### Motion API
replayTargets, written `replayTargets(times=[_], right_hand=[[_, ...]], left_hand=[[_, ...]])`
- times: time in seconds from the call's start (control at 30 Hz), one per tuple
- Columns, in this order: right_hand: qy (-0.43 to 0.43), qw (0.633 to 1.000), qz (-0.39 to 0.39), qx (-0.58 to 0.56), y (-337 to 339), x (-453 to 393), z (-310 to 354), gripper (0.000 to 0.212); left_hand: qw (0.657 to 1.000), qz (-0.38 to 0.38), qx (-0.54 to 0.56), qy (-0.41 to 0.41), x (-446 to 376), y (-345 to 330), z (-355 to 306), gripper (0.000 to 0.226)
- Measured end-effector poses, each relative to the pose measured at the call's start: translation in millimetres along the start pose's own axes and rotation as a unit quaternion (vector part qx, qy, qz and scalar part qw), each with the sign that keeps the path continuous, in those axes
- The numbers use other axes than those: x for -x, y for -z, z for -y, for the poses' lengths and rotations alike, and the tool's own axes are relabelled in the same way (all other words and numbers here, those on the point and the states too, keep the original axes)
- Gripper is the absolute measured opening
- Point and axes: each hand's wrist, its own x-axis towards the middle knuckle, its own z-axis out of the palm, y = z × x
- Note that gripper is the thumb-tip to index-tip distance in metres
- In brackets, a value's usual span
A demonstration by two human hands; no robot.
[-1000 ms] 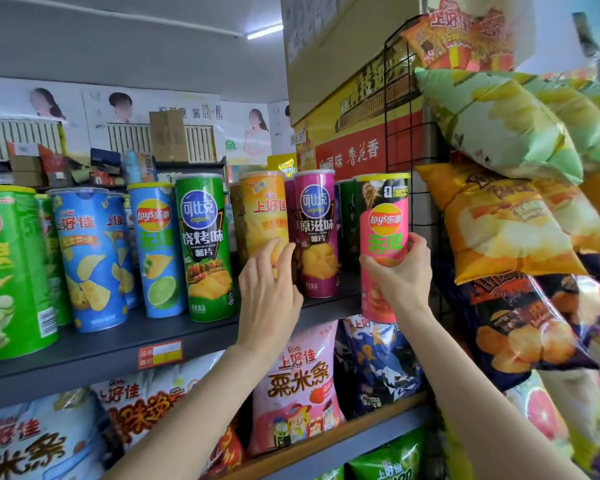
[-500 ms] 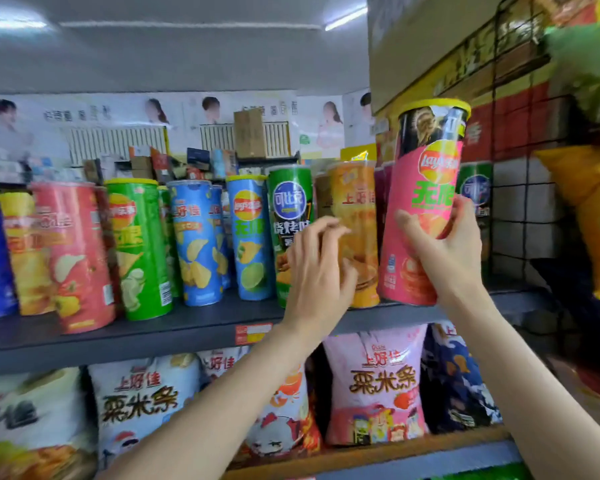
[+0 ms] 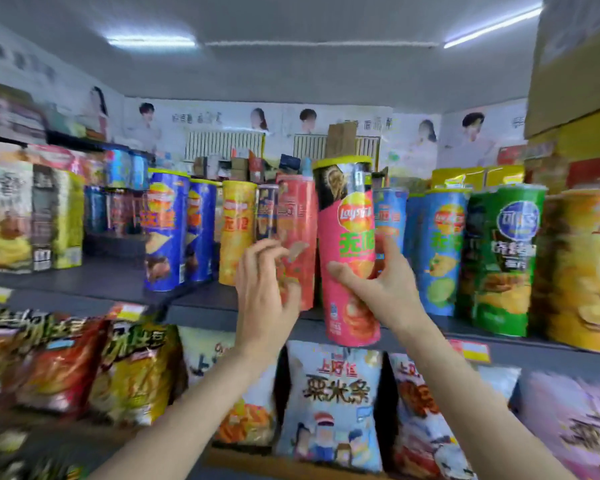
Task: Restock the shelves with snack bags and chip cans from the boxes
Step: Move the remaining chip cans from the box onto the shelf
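While the right hand point(image 3: 385, 292) grips a pink chip can point(image 3: 349, 251) before the shelf point(image 3: 94, 282), the left hand point(image 3: 264, 289) hovers beside it, fingers loosely spread.

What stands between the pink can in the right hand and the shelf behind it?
The left hand hovers open beside the pink can, held by the right hand. The red can and blue can stand behind it on the shelf.

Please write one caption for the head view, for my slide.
Right hand holds a pink cylindrical chip can; left hand open beside it.
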Motion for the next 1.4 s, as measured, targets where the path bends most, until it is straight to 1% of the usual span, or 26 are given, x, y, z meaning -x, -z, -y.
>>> replayTargets(times=[0.03,0.1,0.13,0.23,0.3,0.37,0.43,0.47,0.53,0.57,0.63,0.73,0.77,0.83,0.9,0.97,1.07,1.17,1.23,1.3,1.4], right_hand=[[-0.004,1.000,-0.005,-0.003,-24,0,6,0.065],[-0.017,0.999,-0.016,-0.026,-66,-1,15,0.054],[-0.025,0.999,-0.023,-0.037,-87,-1,19,0.053],[-0.032,0.997,-0.050,-0.051,-137,4,31,0.052],[-0.038,0.996,-0.065,-0.040,-160,5,39,0.056],[-0.046,0.997,-0.064,-0.022,-178,5,45,0.061],[-0.047,0.998,-0.042,-0.011,-195,6,52,0.059],[-0.042,0.999,-0.025,-0.007,-205,7,57,0.061],[-0.026,1.000,0.000,0.001,-223,7,68,0.073],[-0.015,1.000,0.011,-0.007,-231,7,73,0.074],[0.003,0.999,0.040,-0.018,-243,4,82,0.061],[0.024,0.997,0.069,0.037,-256,-3,85,0.048],[0.022,0.996,0.068,0.055,-260,-5,83,0.043],[0.003,0.996,0.046,0.081,-266,-11,75,0.033],[-0.017,0.995,0.008,0.102,-270,-18,65,0.023],[-0.030,0.993,-0.016,0.116,-274,-23,58,0.019],[-0.039,0.989,-0.033,0.139,-278,-30,47,0.021],[-0.039,0.987,-0.040,0.152,-280,-36,40,0.020],[-0.043,0.985,-0.040,0.162,-279,-41,38,0.020],[-0.048,0.984,-0.039,0.168,-278,-44,37,0.020],[-0.047,0.982,-0.039,0.177,-278,-47,37,0.023]], left_hand=[[1.000,0.003,-0.001,0.002,-3,15,16,0.032],[1.000,0.021,0.013,0.001,-9,42,43,0.031],[0.999,0.039,0.025,-0.001,-10,54,56,0.031],[0.987,0.135,0.090,0.007,-15,84,84,0.037],[0.970,0.204,0.130,0.024,-17,99,97,0.050],[0.956,0.247,0.150,0.051,-21,110,108,0.074],[0.948,0.255,0.161,0.100,-29,121,116,0.096],[0.946,0.250,0.166,0.125,-34,127,120,0.100],[0.944,0.235,0.184,0.144,-43,142,131,0.097],[0.943,0.226,0.195,0.145,-48,151,135,0.095],[0.946,0.197,0.206,0.154,-61,172,148,0.090],[0.957,0.122,0.170,0.202,-84,200,184,0.084],[0.958,0.105,0.147,0.221,-92,206,201,0.084],[0.955,0.104,0.085,0.266,-103,211,235,0.079],[0.944,0.137,0.029,0.300,-110,209,258,0.073],[0.925,0.200,0.020,0.322,-117,201,272,0.073],[0.905,0.282,0.046,0.316,-130,182,287,0.074],[0.872,0.327,0.098,0.351,-138,166,303,0.064],[0.852,0.368,0.099,0.360,-144,161,314,0.057],[0.845,0.385,0.087,0.360,-149,159,324,0.052],[0.844,0.378,0.096,0.369,-147,152,329,0.049]])
